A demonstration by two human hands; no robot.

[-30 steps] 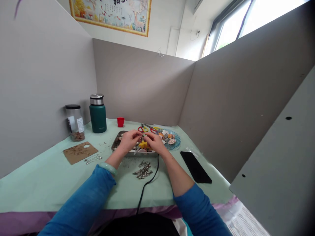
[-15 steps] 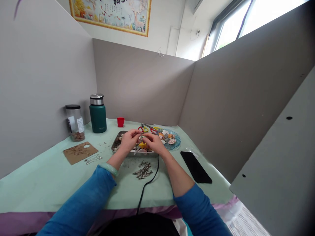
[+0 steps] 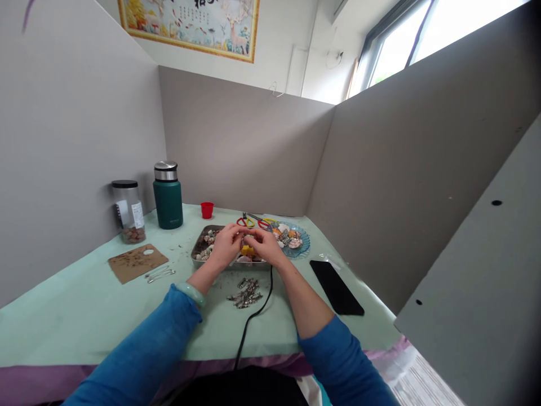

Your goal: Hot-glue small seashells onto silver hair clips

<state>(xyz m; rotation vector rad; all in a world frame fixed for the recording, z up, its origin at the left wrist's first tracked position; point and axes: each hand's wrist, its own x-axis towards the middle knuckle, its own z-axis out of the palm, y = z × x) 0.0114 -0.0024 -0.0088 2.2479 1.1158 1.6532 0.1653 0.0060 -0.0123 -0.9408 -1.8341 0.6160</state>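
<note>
Silvery metal clips (image 3: pixel 245 294) heaped just in front of a steel tray (image 3: pixel 253 266); inside it, pale and speckled shells (image 3: pixel 207 242) and a yellow piece (image 3: pixel 247 250); over it, left hand (image 3: pixel 228 243) and right hand (image 3: pixel 264 246), fingers bent, tips close together, impossible to tell whether gripping anything; beyond, blue plate (image 3: pixel 306 243) of assorted shells (image 3: pixel 295 243); at the left, clear jar (image 3: pixel 127 198) holding brown lumps (image 3: pixel 134 234); farther, red cup (image 3: pixel 207 211), contents hidden; since half a second ago, left hand slightly farther right, more tray shells bared.
</note>
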